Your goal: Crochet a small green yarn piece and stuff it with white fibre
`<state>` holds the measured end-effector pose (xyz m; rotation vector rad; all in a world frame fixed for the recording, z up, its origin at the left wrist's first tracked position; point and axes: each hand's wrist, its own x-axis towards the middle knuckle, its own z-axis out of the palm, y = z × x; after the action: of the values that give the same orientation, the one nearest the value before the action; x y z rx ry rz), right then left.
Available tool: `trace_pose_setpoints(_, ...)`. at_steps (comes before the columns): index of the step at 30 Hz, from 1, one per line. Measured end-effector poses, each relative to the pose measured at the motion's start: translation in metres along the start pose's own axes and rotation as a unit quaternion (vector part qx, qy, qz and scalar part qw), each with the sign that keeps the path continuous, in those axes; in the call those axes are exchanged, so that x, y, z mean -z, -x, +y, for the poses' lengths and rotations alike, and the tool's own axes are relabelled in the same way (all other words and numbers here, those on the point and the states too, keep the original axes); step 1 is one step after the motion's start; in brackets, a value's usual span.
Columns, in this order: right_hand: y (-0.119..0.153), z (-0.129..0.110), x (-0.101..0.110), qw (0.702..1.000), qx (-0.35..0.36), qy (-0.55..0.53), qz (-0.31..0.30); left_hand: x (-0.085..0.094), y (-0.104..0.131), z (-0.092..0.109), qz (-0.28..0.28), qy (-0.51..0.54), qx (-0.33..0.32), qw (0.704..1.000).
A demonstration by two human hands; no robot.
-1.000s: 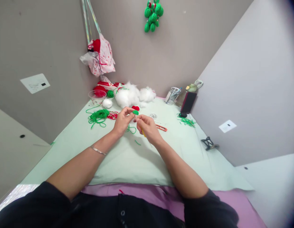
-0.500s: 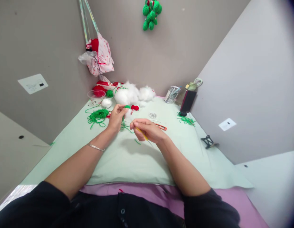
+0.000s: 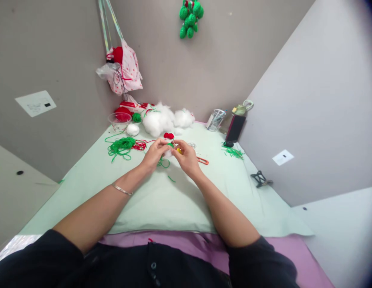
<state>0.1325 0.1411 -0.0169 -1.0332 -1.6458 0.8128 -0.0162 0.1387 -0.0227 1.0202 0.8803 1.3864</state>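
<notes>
My left hand (image 3: 153,157) pinches a small green crochet piece (image 3: 170,145) with white stuffing (image 3: 167,153) showing below it. Close against it, my right hand (image 3: 187,158) is closed around a crochet hook with a yellow handle (image 3: 179,151); its metal tip points up by the green piece. My fingers partly cover the work. A loop of green yarn (image 3: 164,163) hangs beneath my left hand. Just beyond the fingertips lies a small red crocheted piece (image 3: 168,136).
Loose green yarn (image 3: 121,148) and red yarn (image 3: 139,145) lie left. White fibre stuffing (image 3: 158,120) is heaped at the back near a clear tub (image 3: 119,122). An orange cutter (image 3: 202,160) lies right of my hand; a phone (image 3: 235,129), bottle and pen cup (image 3: 216,120) stand back right.
My right hand has moved up and left to meet the left hand, turning the hook so its tip is at the green piece. The left hand has shifted slightly right and down.
</notes>
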Motion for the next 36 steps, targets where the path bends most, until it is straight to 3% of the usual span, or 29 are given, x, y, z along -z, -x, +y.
trace_pose_setpoints(8, -0.005, 0.002, 0.005, 0.996, -0.063, -0.068, 0.001, -0.003, -0.003, 0.006, -0.046, 0.058, 0.013, 0.997)
trace_pose_setpoints(20, 0.0, -0.006, 0.001, 0.981, -0.131, -0.141, 0.016, 0.0, -0.002, 0.002, -0.088, 0.023, 0.04, 0.995)
trace_pose_setpoints(36, 0.001, -0.033, 0.025, 0.976, -0.131, -0.129, -0.115, 0.007, -0.01, -0.003, 0.032, -0.053, -0.05, 0.997)
